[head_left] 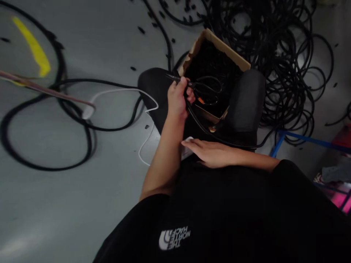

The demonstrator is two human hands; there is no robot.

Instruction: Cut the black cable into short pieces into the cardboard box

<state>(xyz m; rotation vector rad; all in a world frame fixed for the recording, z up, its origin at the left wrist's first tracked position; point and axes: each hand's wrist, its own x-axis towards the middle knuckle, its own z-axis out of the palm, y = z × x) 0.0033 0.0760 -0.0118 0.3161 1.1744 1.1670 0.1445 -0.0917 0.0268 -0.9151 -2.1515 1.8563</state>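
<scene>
Above the lap, my left hand (178,98) is closed around what look like black scissors (211,86), their loops out to the right and the tips to the left. A black cable (200,126) runs from that hand down and off to the right. My right hand (214,152) lies with outstretched fingers over a white object (188,149) on the lap, partly covering it. Between the knees stands an open cardboard box (229,49) filled with dark pieces. Something orange (201,100) shows near its lower edge.
Tangled black cables (287,73) cover the floor at the upper right. Looped black cable (89,140) and a thin white cord (123,89) lie at left, near yellow tape (34,47). Small black pieces are scattered about. A blue frame (315,140) stands at right.
</scene>
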